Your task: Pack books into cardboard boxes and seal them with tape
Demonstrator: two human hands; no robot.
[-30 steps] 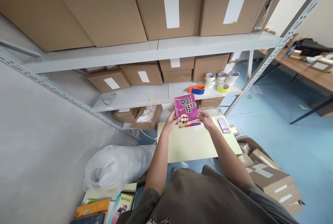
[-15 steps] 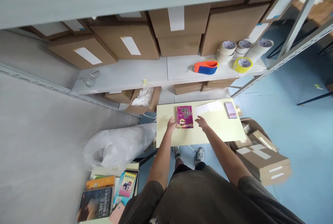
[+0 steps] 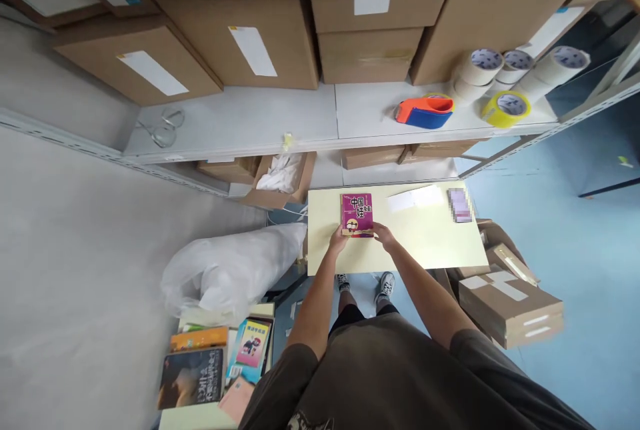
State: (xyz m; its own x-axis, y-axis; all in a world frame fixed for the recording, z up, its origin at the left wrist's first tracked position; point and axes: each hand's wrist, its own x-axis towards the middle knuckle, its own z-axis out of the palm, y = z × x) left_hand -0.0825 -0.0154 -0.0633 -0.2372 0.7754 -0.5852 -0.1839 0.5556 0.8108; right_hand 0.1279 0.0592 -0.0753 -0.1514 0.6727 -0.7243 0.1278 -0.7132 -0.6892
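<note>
A purple book (image 3: 357, 215) with Chinese characters and cartoon figures lies cover up on the pale yellow table (image 3: 415, 250). At its lower left edge my left hand (image 3: 339, 239) grips the side, with the fingers partly hidden by the book. My right hand (image 3: 383, 234) holds the lower right corner. Farther right on the table are white paper sheets (image 3: 415, 198) and a blurred-out purple item (image 3: 460, 205).
Behind the table, a shelf (image 3: 250, 130) bears cardboard boxes, an orange and blue tape dispenser (image 3: 425, 112) and tape rolls (image 3: 506, 109). Wrapped white plastic (image 3: 235, 267) and books (image 3: 193, 377) are at left, boxes (image 3: 510, 303) at right.
Both hands have moved inward from beside the book and now hold its lower sides. The camera view has shifted, so the shelf looks larger and higher.
</note>
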